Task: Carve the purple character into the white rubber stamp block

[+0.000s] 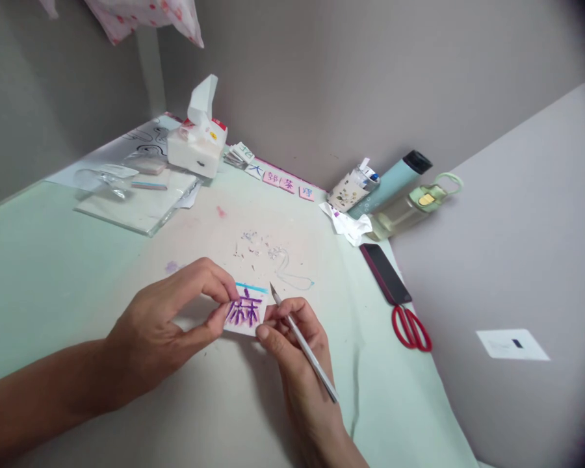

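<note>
Between my two hands is a small white stamp block [252, 325] with a purple-inked character on its face and a blue stripe along its far edge. My left hand [160, 322] pinches its left side between thumb and fingertips. At the block's lower right corner, the thumb and fingers of my right hand [299, 351] also grip it. That same hand carries a silver craft knife [308, 351], which lies slanted across the fingers, blade pointing up and away, apart from the block's face. Small shavings [253, 244] are scattered on the table just beyond.
Several small character blocks [286, 185] line the back edge beside a tissue pack [197, 148]. At right stand a pen cup [347, 192], bottles [394, 182], crumpled tissue [347, 224], a phone [386, 273] and red-handled scissors [412, 329]. Plastic-wrapped sheets [121, 214] lie at left.
</note>
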Demonstrator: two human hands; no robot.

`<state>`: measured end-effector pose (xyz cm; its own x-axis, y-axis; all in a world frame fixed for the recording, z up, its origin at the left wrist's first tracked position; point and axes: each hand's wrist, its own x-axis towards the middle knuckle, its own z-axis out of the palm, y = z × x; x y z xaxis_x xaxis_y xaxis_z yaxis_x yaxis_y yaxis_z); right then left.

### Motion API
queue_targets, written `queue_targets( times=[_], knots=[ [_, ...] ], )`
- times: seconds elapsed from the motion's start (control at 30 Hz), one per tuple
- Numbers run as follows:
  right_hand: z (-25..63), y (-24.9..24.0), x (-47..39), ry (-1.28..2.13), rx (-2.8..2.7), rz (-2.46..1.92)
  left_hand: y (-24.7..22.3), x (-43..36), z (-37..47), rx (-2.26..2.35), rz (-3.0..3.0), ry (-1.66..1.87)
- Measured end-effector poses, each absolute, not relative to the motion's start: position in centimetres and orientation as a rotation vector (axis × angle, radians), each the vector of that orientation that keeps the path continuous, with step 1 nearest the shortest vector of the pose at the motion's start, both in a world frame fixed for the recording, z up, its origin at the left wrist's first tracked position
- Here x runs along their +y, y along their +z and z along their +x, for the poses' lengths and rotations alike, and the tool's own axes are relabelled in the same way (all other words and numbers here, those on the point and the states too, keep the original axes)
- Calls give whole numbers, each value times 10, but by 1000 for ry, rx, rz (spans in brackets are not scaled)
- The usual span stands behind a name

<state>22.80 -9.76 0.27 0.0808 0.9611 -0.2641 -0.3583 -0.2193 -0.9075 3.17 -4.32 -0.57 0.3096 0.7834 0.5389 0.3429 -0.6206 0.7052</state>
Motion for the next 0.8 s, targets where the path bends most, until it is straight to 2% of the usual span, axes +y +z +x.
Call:
queue_targets(
  times=[0.63, 0.8],
  knots=[
    [230, 3, -99, 1354, -795, -1211, -28, -36, 32, 1068, 2101, 993],
    [230, 1, -100, 1405, -786, -1190, -22, -29, 30, 1091, 2016, 1050]
  ],
)
